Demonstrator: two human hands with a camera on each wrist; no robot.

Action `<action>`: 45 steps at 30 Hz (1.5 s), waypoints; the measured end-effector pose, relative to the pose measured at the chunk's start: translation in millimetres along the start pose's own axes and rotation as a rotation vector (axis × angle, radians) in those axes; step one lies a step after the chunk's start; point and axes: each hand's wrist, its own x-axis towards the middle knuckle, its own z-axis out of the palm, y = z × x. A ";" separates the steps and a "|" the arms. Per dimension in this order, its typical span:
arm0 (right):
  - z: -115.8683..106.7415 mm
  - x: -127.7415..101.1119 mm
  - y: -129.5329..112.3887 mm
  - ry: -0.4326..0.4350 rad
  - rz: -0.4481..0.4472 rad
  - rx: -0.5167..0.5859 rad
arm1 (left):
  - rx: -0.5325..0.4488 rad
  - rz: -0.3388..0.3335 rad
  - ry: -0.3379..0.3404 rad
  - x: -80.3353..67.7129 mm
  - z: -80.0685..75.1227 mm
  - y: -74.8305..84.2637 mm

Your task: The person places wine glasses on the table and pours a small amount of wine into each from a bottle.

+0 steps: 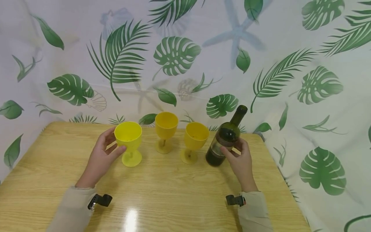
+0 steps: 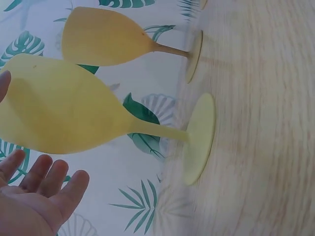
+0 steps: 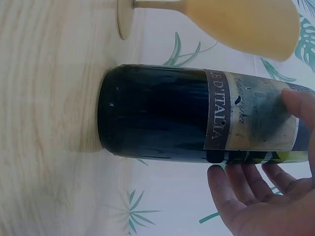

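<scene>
A bright yellow goblet point(image 1: 128, 132) stands upright at the left of a row. Around its bowl is my left hand point(image 1: 101, 154), thumb in front and fingers at the far side. In the left wrist view the spread fingers point(image 2: 74, 189) show beside the bowl, with a gap below the lower ones. A dark green wine bottle point(image 1: 221, 145) stands on the table at the right end. My right hand point(image 1: 240, 161) holds it around the middle, thumb point(image 3: 298, 105) over the label and fingertips at its other side.
Between the hands stand two more yellow goblets, one farther back point(image 1: 166, 125) and one beside the bottle point(image 1: 197, 135). The wooden table point(image 1: 162, 196) meets a leaf-patterned cloth point(image 1: 179, 90) close behind them. Each wrist wears a black strap.
</scene>
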 end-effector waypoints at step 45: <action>10.9 -1.2 4.4 -0.006 0.001 0.005 | 0.082 -0.012 -0.160 1.5 21.5 13.5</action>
